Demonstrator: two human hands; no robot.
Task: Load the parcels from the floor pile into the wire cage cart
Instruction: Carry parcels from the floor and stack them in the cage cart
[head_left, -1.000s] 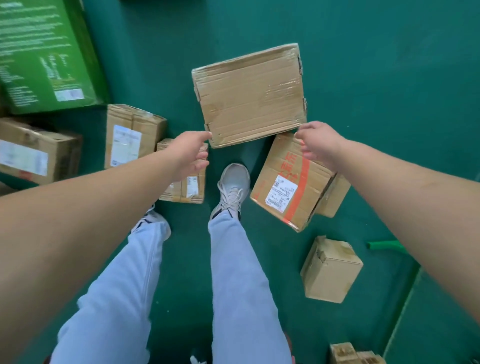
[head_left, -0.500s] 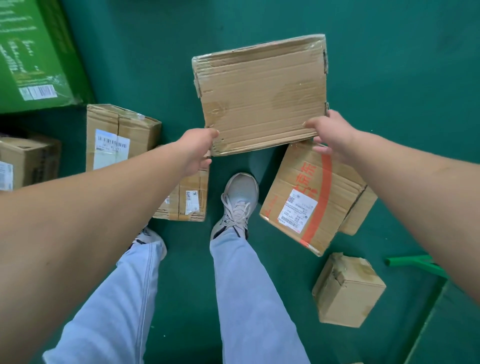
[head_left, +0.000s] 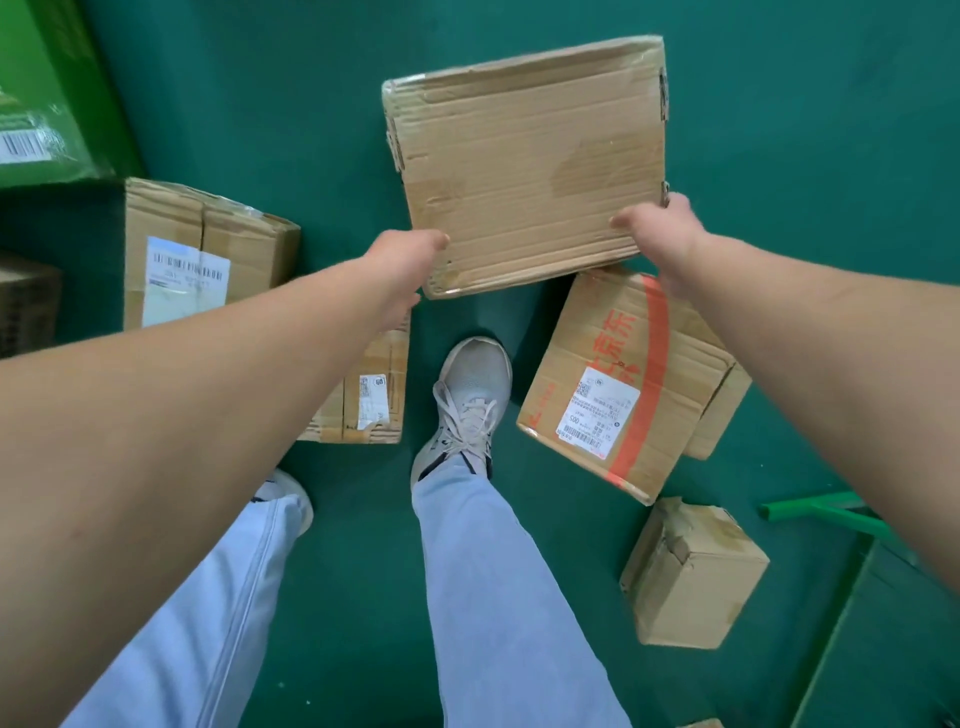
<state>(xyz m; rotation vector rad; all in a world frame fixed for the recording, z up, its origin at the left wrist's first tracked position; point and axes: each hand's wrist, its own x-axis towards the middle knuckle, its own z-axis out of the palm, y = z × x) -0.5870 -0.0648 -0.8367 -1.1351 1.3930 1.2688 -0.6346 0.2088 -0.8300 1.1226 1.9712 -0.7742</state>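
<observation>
Flat carton: we hold a plain flat cardboard box (head_left: 527, 161) at 12 o'clock, lifted off the green floor (head_left: 805, 130), its broad face towards us.
Left hand: our left hand (head_left: 402, 270) grips its near left corner, thumb on top, fingers hidden beneath; the box runs from there towards 1 o'clock.
Right hand: our right hand (head_left: 662, 234) grasps the near right corner, thumb on the face; the box spreads towards 11 o'clock.
Orange-taped parcel: a labelled box with orange tape (head_left: 623, 384) lies at 3 o'clock of our forward shoe (head_left: 470, 400).
Small cube: a small taped carton (head_left: 691, 571) sits at 4 o'clock.
Left pile: a labelled upright parcel (head_left: 202, 254) at 10 o'clock, and a low parcel (head_left: 371, 395) under our left wrist.
Green box: a green printed carton (head_left: 47, 93) at 10 o'clock, far corner.
</observation>
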